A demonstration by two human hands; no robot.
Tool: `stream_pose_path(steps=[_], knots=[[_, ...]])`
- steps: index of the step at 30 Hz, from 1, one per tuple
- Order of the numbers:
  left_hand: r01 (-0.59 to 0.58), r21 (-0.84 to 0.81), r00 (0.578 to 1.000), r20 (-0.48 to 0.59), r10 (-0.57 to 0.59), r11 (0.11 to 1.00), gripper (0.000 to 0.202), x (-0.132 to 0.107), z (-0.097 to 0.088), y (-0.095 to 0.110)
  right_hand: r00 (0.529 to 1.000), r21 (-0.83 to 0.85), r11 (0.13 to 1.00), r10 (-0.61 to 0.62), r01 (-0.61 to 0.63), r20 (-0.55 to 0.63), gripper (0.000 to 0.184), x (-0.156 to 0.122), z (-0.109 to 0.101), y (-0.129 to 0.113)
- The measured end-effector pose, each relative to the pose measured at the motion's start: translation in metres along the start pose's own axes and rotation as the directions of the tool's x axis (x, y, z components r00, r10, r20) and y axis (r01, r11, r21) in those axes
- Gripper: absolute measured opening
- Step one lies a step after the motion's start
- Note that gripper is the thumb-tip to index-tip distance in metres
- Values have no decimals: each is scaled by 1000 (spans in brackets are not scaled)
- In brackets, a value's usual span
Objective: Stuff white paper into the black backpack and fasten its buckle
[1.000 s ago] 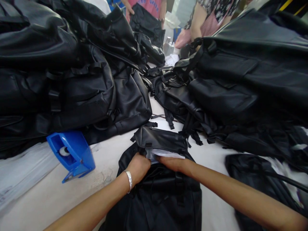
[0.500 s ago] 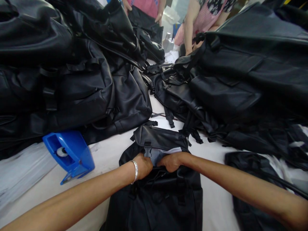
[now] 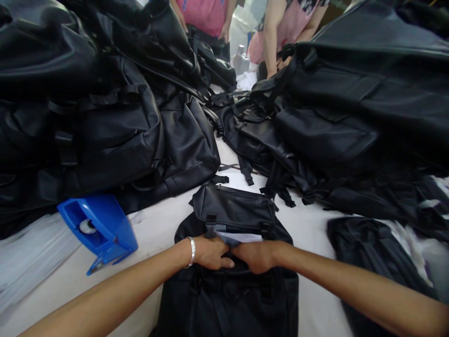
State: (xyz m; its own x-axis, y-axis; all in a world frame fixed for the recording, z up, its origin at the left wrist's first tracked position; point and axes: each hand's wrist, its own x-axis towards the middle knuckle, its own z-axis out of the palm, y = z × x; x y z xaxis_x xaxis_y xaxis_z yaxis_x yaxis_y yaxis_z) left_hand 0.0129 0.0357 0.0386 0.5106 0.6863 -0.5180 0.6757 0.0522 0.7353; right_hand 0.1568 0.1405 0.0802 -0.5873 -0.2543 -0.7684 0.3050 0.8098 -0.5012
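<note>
A black backpack (image 3: 231, 290) lies flat on the white table (image 3: 147, 234) right in front of me, its flap (image 3: 233, 208) turned back at the far end. White paper (image 3: 242, 238) shows in its opening under the flap. My left hand (image 3: 210, 252), with a silver bracelet on the wrist, and my right hand (image 3: 257, 255) meet side by side at that opening. Both have their fingers curled and pressed on the bag's edge by the paper.
Tall heaps of black backpacks (image 3: 87, 117) (image 3: 351, 107) rise to the left and right, with loose straps (image 3: 245, 171) between them. A blue tape dispenser (image 3: 100, 231) stands at the left, clear plastic bags (image 3: 31, 252) beside it. Two other people (image 3: 206, 14) (image 3: 291, 23) work at the far end.
My hands have slid a little toward me along the bag's opening. The flap has settled flatter, and more of the white paper shows beneath it.
</note>
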Motion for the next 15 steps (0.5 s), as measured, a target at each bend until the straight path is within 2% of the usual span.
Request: stream_pose_path(steps=[2,5,9,12,15], knots=[[-42,13,996,82,41,999,57,6,-3,3,990,-103,993,36,-50,-134,47,-14,14,-9],[-69,67,988,142,59,995,56,19,-5,9,962,-256,956,71,-141,-264,38,-25,34,-20],[-118,61,989,92,112,991,62,33,-4,16,915,-356,886,158,-298,-372,26,-31,48,-24],[-161,21,986,35,160,987,62,39,-1,19,914,-373,884,128,-281,-385,17,-36,51,-22],[-143,23,990,-13,143,989,61,44,2,23,909,-332,913,86,-236,-408,16,-38,54,-15]])
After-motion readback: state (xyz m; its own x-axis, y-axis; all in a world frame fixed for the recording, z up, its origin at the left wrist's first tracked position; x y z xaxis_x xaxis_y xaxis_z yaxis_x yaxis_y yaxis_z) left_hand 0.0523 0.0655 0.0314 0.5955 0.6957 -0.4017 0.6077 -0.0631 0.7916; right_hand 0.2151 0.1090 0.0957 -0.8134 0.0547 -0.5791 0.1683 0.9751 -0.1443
